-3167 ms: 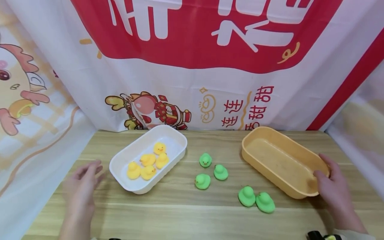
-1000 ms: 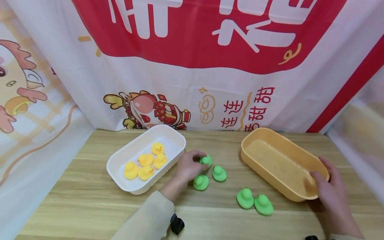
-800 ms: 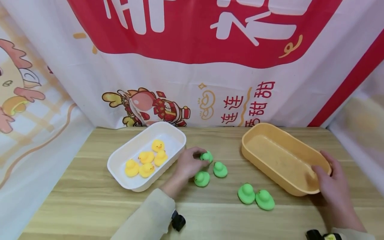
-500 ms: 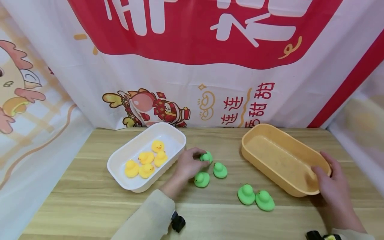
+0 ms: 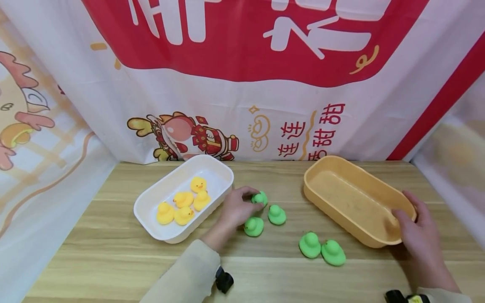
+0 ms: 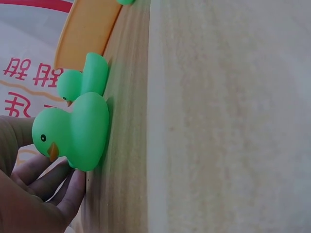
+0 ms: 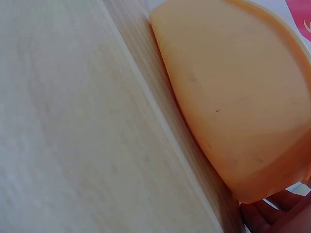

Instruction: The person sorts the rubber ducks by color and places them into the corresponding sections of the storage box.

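Observation:
In the head view my left hand (image 5: 238, 207) reaches past the white tub and pinches the rearmost green rubber duck (image 5: 260, 197) between thumb and fingers. Close by on the table sit another green duck (image 5: 254, 227) and a third one (image 5: 277, 215). The left wrist view shows a green duck (image 6: 90, 131) in front of my curled fingers, which hides their contact with the held one. My right hand (image 5: 423, 229) grips the near right end of an orange tub (image 5: 341, 221), thumb inside the rim. That tub has nothing in it.
A white tub (image 5: 151, 229) at the left holds several yellow rubber ducks (image 5: 183, 200). Two more green ducks, one (image 5: 310, 245) touching the other (image 5: 333, 253), sit in front of the orange tub. A printed cloth (image 5: 242, 105) hangs behind the wooden table (image 5: 265, 277).
From beside the white tub's left end, my left hand has moved right to the rearmost green duck and stayed there this last second. My right hand still grips the orange tub.

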`<control>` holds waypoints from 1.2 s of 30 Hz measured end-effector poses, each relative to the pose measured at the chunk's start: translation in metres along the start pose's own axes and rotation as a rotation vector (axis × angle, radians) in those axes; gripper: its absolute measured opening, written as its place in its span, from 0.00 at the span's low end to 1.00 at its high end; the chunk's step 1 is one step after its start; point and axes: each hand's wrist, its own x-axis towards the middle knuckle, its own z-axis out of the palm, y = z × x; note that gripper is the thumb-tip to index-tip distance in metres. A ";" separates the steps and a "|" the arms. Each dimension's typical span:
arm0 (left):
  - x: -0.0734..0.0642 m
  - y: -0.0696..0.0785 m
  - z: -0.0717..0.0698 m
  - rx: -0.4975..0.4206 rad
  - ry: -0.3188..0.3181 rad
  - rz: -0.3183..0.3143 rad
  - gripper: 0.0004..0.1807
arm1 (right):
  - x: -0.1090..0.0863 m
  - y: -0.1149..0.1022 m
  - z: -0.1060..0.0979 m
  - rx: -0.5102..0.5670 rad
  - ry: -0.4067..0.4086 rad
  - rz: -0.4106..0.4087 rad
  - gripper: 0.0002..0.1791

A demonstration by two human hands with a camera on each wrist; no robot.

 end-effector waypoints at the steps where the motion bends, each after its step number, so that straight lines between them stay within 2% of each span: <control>1: 0.000 0.000 0.000 0.002 -0.002 0.000 0.16 | 0.000 -0.001 0.000 -0.005 0.000 0.000 0.36; 5: 0.001 -0.001 -0.002 -0.006 -0.007 -0.004 0.17 | 0.000 -0.002 0.001 0.039 -0.011 0.015 0.36; 11: 0.001 0.003 -0.001 -0.014 0.035 0.018 0.18 | 0.001 -0.001 0.000 -0.118 0.007 -0.004 0.36; 15: 0.001 0.014 0.000 -0.013 0.077 0.052 0.19 | 0.001 -0.001 -0.001 -0.126 -0.001 0.004 0.36; 19: -0.002 0.028 0.001 -0.039 0.094 0.091 0.19 | 0.002 -0.001 -0.001 -0.153 0.007 -0.002 0.36; 21: -0.002 0.035 0.003 -0.033 0.099 0.130 0.19 | 0.002 -0.002 -0.001 -0.114 0.005 0.007 0.36; 25: -0.003 0.051 0.011 -0.041 0.067 0.197 0.20 | 0.002 -0.002 -0.001 -0.146 0.015 0.008 0.36; 30: -0.004 0.074 0.024 -0.083 0.000 0.221 0.20 | 0.002 -0.003 -0.001 -0.241 0.029 -0.003 0.36; 36: -0.002 0.092 0.040 -0.097 -0.044 0.246 0.19 | 0.002 -0.003 0.000 -0.217 0.032 0.001 0.36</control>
